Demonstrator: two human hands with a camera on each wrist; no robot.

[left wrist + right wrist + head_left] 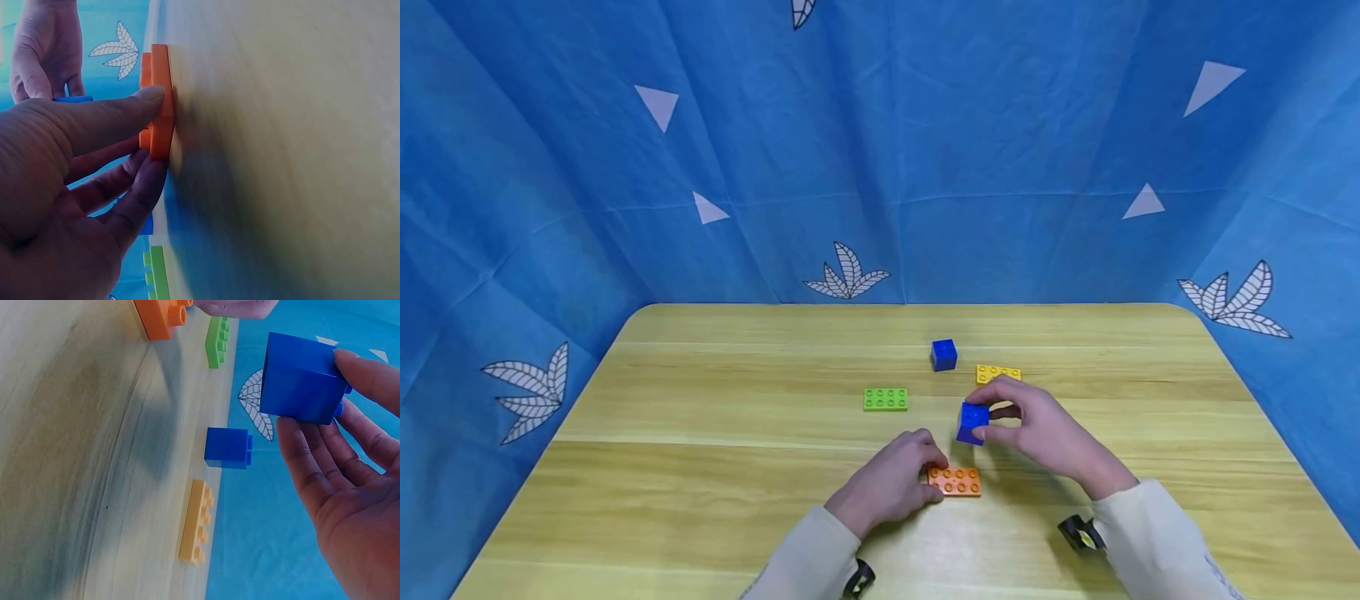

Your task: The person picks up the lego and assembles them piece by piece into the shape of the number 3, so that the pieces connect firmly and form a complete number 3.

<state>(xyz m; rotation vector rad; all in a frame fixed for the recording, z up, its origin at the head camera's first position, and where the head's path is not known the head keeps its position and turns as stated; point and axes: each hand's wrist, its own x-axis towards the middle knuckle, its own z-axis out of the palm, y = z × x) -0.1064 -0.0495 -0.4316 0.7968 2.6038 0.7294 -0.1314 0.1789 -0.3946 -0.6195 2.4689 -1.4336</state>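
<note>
Between thumb and fingers, my right hand (1037,429) pinches a blue cube-shaped building brick (973,422), which is lifted off the table as the right wrist view shows. My left hand (895,479) grips the left end of a flat orange brick (955,482) lying studs-up on the wood. In the left wrist view the thumb lies along one side of that orange brick (162,81) and the fingertips touch its end. The held blue brick (303,378) is above and just behind the orange one in the head view.
Farther back on the wooden table (700,400) stand a second blue brick (943,356), a flat yellow brick (998,374) and a flat green brick (886,400). A blue patterned cloth (1000,150) hangs around the table's back and sides.
</note>
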